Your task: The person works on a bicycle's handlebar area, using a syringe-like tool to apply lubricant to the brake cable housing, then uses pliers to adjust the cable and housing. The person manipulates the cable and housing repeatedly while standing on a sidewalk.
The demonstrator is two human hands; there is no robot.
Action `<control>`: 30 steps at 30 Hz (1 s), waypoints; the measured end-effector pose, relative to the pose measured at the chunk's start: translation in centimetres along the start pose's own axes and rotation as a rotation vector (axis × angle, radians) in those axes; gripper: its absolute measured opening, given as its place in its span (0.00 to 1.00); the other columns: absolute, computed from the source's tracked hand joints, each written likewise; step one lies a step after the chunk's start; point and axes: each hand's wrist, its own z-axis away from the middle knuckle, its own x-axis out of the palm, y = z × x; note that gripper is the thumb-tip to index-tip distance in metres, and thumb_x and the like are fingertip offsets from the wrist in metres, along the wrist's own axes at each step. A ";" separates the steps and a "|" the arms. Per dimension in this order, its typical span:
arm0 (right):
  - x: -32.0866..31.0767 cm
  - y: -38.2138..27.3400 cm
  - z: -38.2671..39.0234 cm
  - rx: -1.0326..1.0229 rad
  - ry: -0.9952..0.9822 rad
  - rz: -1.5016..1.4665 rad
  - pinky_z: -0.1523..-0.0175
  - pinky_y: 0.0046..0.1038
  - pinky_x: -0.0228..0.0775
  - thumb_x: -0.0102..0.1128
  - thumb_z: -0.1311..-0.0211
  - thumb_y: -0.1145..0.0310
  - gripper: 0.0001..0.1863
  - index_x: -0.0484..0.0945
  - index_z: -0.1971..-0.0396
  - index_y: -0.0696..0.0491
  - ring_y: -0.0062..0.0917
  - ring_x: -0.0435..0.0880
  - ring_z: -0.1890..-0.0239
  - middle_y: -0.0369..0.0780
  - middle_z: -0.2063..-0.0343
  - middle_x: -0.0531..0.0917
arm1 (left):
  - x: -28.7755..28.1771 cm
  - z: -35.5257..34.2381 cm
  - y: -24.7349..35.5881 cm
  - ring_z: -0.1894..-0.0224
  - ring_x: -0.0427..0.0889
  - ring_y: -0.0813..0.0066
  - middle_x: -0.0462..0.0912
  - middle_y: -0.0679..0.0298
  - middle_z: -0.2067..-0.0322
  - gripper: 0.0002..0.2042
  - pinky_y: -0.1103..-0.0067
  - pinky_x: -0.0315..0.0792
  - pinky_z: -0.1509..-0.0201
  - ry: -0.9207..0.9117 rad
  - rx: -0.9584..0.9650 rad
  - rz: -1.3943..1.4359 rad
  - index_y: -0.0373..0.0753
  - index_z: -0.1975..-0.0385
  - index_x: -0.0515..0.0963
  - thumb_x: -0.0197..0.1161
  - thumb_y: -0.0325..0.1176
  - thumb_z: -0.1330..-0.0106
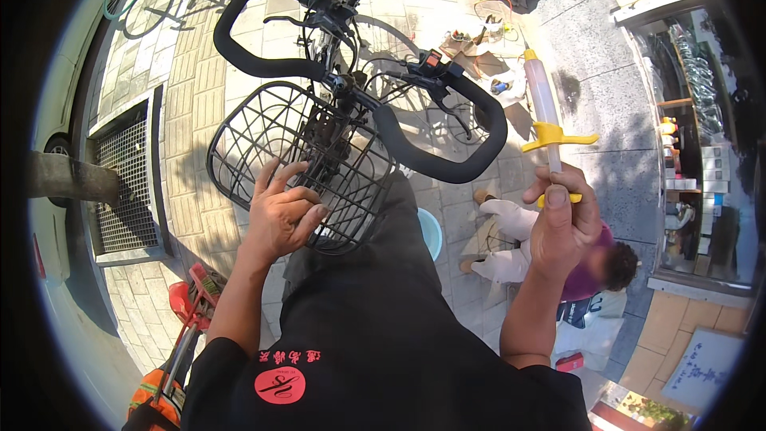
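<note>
Pinching a syringe (547,116) by its yellow plunger end (574,198), the right hand (564,231) is holding it beyond the right edge of the wire basket (351,199). Fingers spread and half-curled, the left hand (283,214) is overlapping the basket's near left edge, contact being unclear.

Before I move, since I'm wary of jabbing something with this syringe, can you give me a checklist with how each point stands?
1. Syringe held: ok, the right hand pinches its plunger end.
2. Tip free of contact: ok, it points away from the hand and appears to touch nothing.
3. Both hands free: not ok, the right one is occupied.
4. Left hand gripping the wire basket: cannot tell; its fingers are spread over it.
5. Handlebar free of hands: ok.
6. Nearby person out of reach: cannot tell.
</note>
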 end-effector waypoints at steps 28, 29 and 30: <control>-18.3 34.2 -28.3 0.457 -0.370 -0.023 0.60 0.17 0.76 0.67 0.24 0.69 0.11 0.87 0.50 0.59 0.12 0.82 0.67 0.33 0.66 0.86 | 12.3 -24.8 18.8 0.59 0.88 0.61 0.88 0.53 0.65 0.21 0.64 0.78 0.48 0.627 -0.448 0.123 0.31 0.56 0.82 0.52 0.46 0.16; -18.4 34.2 -28.3 0.470 -0.364 -0.013 0.62 0.18 0.75 0.67 0.24 0.69 0.11 0.86 0.50 0.59 0.13 0.82 0.68 0.34 0.67 0.86 | 13.1 -26.0 18.9 0.61 0.88 0.59 0.87 0.55 0.68 0.22 0.63 0.78 0.50 0.622 -0.409 0.207 0.32 0.58 0.82 0.54 0.48 0.17; -18.3 34.2 -28.3 0.524 -0.340 0.000 0.62 0.18 0.75 0.68 0.24 0.69 0.11 0.86 0.49 0.59 0.13 0.82 0.68 0.33 0.67 0.85 | 13.9 -27.2 18.7 0.63 0.88 0.58 0.86 0.57 0.72 0.23 0.62 0.78 0.51 0.626 -0.371 0.290 0.33 0.59 0.82 0.55 0.51 0.18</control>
